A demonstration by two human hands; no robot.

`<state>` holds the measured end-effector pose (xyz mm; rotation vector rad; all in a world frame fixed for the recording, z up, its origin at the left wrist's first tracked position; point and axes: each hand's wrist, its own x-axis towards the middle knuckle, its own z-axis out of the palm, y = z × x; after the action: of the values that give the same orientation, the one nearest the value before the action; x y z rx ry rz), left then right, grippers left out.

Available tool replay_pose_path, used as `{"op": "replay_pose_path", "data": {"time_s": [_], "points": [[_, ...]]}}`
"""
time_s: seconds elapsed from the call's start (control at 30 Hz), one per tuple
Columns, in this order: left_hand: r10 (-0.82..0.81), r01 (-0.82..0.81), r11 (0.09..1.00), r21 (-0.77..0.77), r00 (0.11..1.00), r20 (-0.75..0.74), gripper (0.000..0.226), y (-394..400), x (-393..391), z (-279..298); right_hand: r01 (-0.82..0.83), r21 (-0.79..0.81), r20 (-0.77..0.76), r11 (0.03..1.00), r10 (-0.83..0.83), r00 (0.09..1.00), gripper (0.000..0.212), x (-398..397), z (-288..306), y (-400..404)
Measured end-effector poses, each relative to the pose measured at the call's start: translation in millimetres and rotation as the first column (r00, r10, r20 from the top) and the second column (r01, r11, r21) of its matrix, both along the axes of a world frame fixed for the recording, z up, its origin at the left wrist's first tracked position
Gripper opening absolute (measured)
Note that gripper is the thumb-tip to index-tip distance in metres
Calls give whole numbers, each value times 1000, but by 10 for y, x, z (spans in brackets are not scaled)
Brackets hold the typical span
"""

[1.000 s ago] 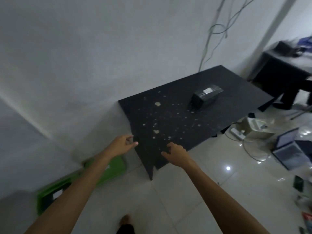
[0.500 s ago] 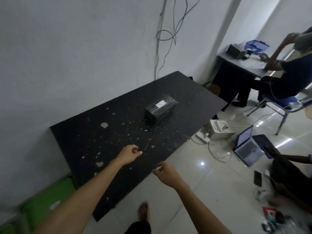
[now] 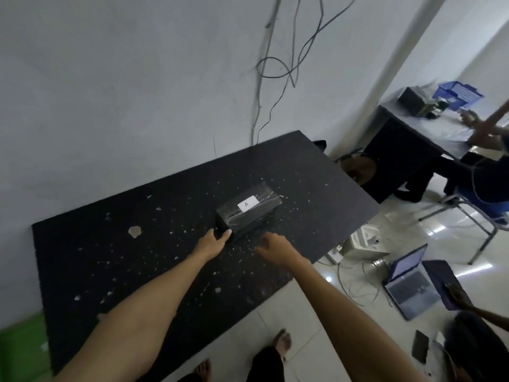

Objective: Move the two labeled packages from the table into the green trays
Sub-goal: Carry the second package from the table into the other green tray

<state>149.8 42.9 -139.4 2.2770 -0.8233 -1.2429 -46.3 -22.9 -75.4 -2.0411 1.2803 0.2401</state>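
One black, plastic-wrapped package (image 3: pixel 249 209) with a white label marked "A" lies on the speckled black table (image 3: pixel 137 252). My left hand (image 3: pixel 213 244) reaches over the table and its fingertips touch the package's near left corner. My right hand (image 3: pixel 276 250) hovers just short of the package's near end, fingers apart and empty. A green tray (image 3: pixel 22 351) shows on the floor at the lower left, partly hidden by the table. No second package is in view.
A white wall with hanging cables runs behind the table. To the right stand a dark desk (image 3: pixel 413 150) with a seated person, an open laptop (image 3: pixel 413 288) on the tiled floor, floor cables and a white box (image 3: pixel 366 241). Another person crouches at the lower right.
The view has swung right, from the tray side toward the package. Both hands have advanced across the table, and the left hand now touches the package.
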Motion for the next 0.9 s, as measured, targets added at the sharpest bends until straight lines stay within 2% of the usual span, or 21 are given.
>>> {"op": "replay_pose_path", "data": {"time_s": [0.1,0.2,0.37,0.47,0.57,0.63,0.73,0.8,0.9], "points": [[157,-157,987,15,987,-24,95,-315,-88,-91,-129,-120,-39,984,125,991,42,120,-52,-685],[314,-311,949,53,947,-66,102,-626,-174,-136,-158,-173,-37,972,154,987,56,235,-170,-1336],[598,-593,800,91,776,-198,108,-1004,-300,-169,-35,-18,47,999,35,998,90,304,-411,-2096],[730,-740,668,83,629,-268,105,-1155,-358,-234,-38,113,45,993,33,998,94,354,-599,-2308],[774,-793,605,73,564,-288,98,-1255,-394,-251,-19,204,71,979,4,997,94,443,-723,-2343],[784,-807,589,35,561,-265,96,-1308,-378,-190,20,164,93,986,-35,995,97,492,-738,-2344],[737,-763,639,-97,643,-209,92,-1398,-227,96,14,21,152,1000,-17,988,104,602,-523,-2428],[694,-711,672,-210,703,-158,96,-1483,-66,414,-10,-66,232,998,25,972,105,732,-243,-2544],[693,-656,656,-373,719,-46,100,-1614,169,1031,-35,-146,358,989,85,930,103,961,375,-2676]]}}
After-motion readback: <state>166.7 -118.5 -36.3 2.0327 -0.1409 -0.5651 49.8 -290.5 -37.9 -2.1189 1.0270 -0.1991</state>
